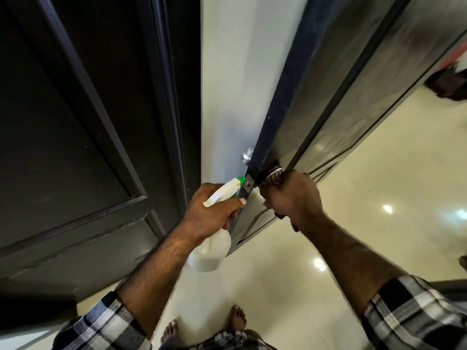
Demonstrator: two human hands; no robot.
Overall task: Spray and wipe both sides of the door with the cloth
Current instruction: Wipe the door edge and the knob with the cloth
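A: Where was the door at that moment?

B: The door point(328, 79) stood open, edge-on to the person, with its dark narrow edge running up the middle of the view and one glossy face turned to the right. A pale wall point(227, 72) showed behind it, and a second dark panelled door point(75, 122) filled the left side.

A: And the hands?

B: The left hand point(209, 213) was curled round the neck of a white spray bottle point(214, 248), holding it just beside the door's edge. The green nozzle point(240, 180) sat right against the metal latch plate point(247, 186); I couldn't tell whether they touched. The bottle's body hung below the hand.

A: The right one?

B: The right hand point(293, 195) was closed round the knob point(274, 173) on the door's right face, fingers wrapped so that only the metal collar showed above them. Another shiny knob point(247, 155) stuck out on the far face, towards the wall.

A: Any cloth?

B: Something pale peeked out under the right hand, too hidden to identify.

A: Anything else?

B: Checked sleeves point(417, 311) on both arms, and bare feet point(237, 317) on a glossy cream floor point(379, 173).
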